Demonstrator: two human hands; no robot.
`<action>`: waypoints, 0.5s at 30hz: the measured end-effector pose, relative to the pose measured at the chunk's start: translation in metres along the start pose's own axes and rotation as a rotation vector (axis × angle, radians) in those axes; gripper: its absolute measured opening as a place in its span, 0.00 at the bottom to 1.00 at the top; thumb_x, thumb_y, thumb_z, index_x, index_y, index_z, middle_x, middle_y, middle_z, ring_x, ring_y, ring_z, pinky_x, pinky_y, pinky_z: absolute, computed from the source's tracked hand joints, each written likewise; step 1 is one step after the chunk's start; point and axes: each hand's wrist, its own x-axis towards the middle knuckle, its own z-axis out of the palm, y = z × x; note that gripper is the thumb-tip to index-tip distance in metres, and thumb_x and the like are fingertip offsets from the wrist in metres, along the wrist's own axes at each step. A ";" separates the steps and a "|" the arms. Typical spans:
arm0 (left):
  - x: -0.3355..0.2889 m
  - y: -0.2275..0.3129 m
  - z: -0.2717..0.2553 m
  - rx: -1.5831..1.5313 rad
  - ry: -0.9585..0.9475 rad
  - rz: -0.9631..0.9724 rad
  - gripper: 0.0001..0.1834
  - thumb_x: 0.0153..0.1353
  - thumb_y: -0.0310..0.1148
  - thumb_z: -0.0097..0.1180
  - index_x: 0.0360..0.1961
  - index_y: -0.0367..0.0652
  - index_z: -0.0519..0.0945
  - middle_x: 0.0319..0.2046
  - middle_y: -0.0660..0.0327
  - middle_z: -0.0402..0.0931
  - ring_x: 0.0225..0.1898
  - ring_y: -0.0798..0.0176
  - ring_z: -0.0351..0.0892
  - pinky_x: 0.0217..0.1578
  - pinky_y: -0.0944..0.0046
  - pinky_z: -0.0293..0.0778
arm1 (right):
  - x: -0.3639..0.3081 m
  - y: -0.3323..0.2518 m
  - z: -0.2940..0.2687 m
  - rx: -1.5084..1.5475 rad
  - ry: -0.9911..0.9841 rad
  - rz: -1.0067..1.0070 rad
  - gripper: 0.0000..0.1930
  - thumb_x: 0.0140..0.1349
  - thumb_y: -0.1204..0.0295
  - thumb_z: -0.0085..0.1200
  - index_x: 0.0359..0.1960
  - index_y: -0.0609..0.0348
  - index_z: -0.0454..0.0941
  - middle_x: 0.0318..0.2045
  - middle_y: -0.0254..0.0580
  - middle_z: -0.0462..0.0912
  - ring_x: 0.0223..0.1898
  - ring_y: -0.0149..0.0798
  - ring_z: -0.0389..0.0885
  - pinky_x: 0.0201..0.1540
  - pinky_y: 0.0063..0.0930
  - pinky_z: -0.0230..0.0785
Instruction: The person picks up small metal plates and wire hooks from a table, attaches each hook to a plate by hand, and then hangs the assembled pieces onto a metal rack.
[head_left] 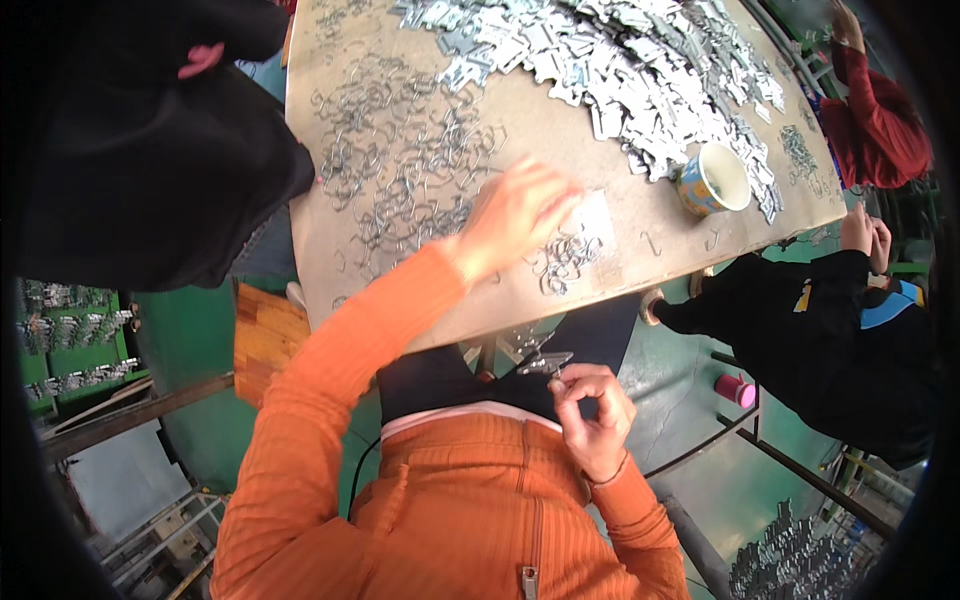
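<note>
Small, silvery-grey metal piece (546,364)

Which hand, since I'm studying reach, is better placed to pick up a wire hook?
Likely the left hand: it is beside the small heap of wire hooks, while the right hand pinches a metal part.

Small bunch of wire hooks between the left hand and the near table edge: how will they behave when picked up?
The wire hooks are probably stiff: they look metallic and hold their bends. They seem apt to snag, since their curves overlap. Each is likely light, given how thin the wire looks.
</note>
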 end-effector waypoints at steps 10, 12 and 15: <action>0.145 -0.068 0.096 0.409 0.039 -0.048 0.22 0.54 0.31 0.57 0.52 0.41 0.74 0.54 0.58 0.71 0.58 0.53 0.65 0.56 0.51 0.64 | -0.002 0.009 0.007 -0.017 0.058 -0.001 0.12 0.47 0.87 0.61 0.23 0.59 0.70 0.28 0.42 0.81 0.26 0.37 0.81 0.28 0.25 0.73; 0.152 -0.063 0.097 0.529 -0.167 -0.069 0.33 0.53 0.24 0.52 0.63 0.44 0.64 0.64 0.58 0.62 0.67 0.55 0.56 0.64 0.46 0.54 | -0.002 0.010 0.008 -0.003 0.053 -0.001 0.12 0.47 0.87 0.61 0.24 0.59 0.70 0.28 0.43 0.81 0.26 0.37 0.81 0.28 0.24 0.73; 0.160 -0.065 0.102 0.527 -0.191 0.019 0.35 0.50 0.24 0.57 0.62 0.43 0.65 0.62 0.59 0.63 0.66 0.55 0.58 0.62 0.45 0.57 | -0.001 0.011 0.008 -0.013 0.035 0.005 0.12 0.46 0.88 0.61 0.24 0.60 0.70 0.28 0.43 0.81 0.26 0.37 0.81 0.29 0.24 0.73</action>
